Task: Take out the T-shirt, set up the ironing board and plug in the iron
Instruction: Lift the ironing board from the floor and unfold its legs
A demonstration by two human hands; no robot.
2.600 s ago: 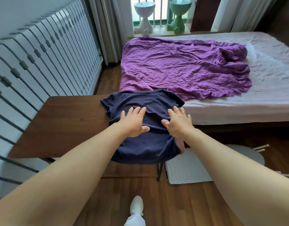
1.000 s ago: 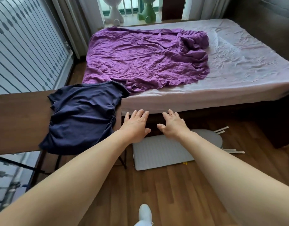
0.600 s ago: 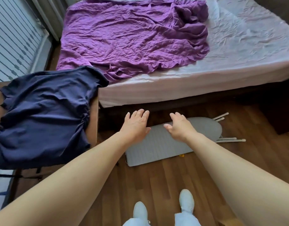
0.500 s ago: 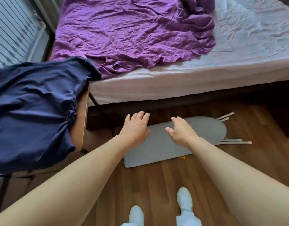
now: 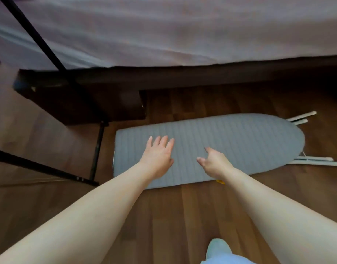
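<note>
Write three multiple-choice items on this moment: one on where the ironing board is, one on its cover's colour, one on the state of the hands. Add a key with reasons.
1. Where is the ironing board?
A on a shelf
B on the wood floor beside the bed
C in a cupboard

2. Its cover is:
A purple
B green
C grey

3. The left hand and right hand are:
A both open, gripping nothing
B both clenched in fists
C both pinching cloth

Key:
1 B, it lies flat on the planks by the bed's edge.
2 C, the padded top is grey.
3 A, the fingers reach out over the board with nothing in them.
</note>
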